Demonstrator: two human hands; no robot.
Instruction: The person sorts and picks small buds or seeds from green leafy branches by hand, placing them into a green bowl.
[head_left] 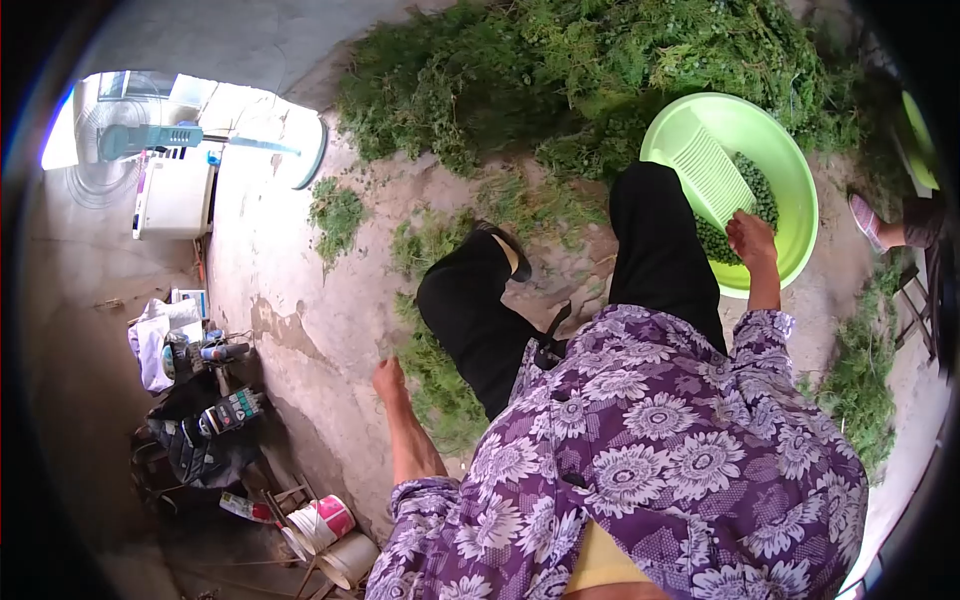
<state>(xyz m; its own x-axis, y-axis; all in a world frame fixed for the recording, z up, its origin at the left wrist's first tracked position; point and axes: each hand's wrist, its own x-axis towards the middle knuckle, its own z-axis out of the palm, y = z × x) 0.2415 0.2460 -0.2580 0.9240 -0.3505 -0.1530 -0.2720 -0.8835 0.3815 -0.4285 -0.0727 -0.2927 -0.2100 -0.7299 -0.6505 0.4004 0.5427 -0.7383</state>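
A light green basin (800, 200) stands on the floor at the upper right, beside my knee. Inside it a ridged green board (712, 172) leans over a heap of small round green berries (755, 185). My right hand (750, 238) is over the basin at the board's lower end, fingers curled; whether they hold anything is too small to tell. Out to the left, above the bare floor, my left hand (389, 378) is closed, and nothing shows in it. Green leafy branches (560, 75) lie piled behind the basin.
Loose sprigs (440, 390) lie between my left hand and leg. A fan (290, 148) and a white box (172, 198) are at the upper left, buckets (322, 522) at the lower left. Another person's foot (866, 222) is at the right, near a second green basin (918, 140).
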